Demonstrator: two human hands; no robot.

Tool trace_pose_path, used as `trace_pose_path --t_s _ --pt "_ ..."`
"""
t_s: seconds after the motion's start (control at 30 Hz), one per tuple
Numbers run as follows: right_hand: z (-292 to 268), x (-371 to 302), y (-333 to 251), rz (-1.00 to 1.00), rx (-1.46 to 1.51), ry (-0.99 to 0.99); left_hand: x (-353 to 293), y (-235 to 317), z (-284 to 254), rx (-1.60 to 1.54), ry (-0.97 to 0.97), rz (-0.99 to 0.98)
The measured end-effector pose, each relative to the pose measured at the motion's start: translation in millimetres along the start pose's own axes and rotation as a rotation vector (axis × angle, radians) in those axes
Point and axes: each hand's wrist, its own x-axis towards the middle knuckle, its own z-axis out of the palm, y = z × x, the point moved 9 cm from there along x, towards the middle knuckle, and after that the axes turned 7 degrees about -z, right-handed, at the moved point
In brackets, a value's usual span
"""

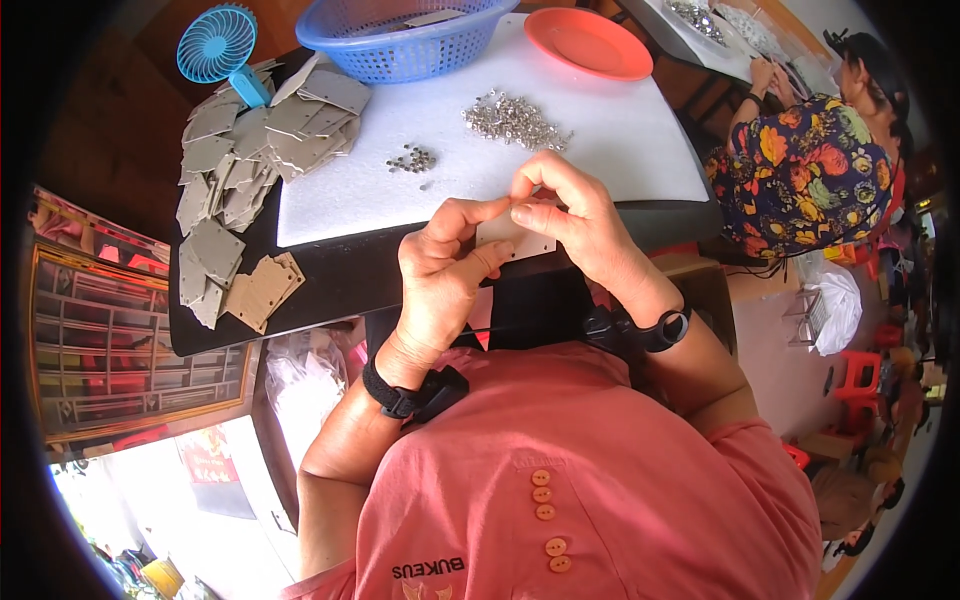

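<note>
Lying partly beneath the fingers (557, 178), a pale holed card (530, 244)

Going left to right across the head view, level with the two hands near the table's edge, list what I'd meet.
Pile of flat grey pieces → left hand → right hand → seated person's flowered top.

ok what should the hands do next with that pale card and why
Perhaps steady the pale card with the left hand and have the right hand press at its top edge: the left thumb lies on its face and the right fingers curl by that edge. Whether they pinch anything is hard to tell.
</note>
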Motion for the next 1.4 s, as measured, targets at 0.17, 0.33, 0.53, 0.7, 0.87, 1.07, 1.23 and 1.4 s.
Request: trace_pose_path --t_s 0.17,0.33,0.53,0.7,0.87,1.07,1.23,1.4 --pt "5 7 -4 0.009 -0.122 -0.085 0 2 -1 0.010 0.003 0.102" --pt "1 8 -8 -0.043 -0.158 -0.027 -2 10 -1 -0.103 0.043 0.128" --pt "-10 -5 -1 0.007 0.030 0.175 1 2 -8 -0.140 0.098 0.066" --pt "-11 -7 -25 -0.113 -0.160 0.151 2 -1 -11 -0.146 0.167 0.023" --pt "-10 -10 -25 -0.176 -0.406 0.234 -5 3 -7 -0.034 0.153 0.102" --pt "-12 -11 -7 -0.061 -0.339 0.227 -2 3 -7 -0.053 0.200 0.076" --pt "0 -5 -118 -0.333 0.073 -0.019 3 0 -9 0.069 0.200 0.120" --pt "31 -10 -208 -0.609 0.320 -0.637 4 1 -14 -0.077 0.225 0.071"
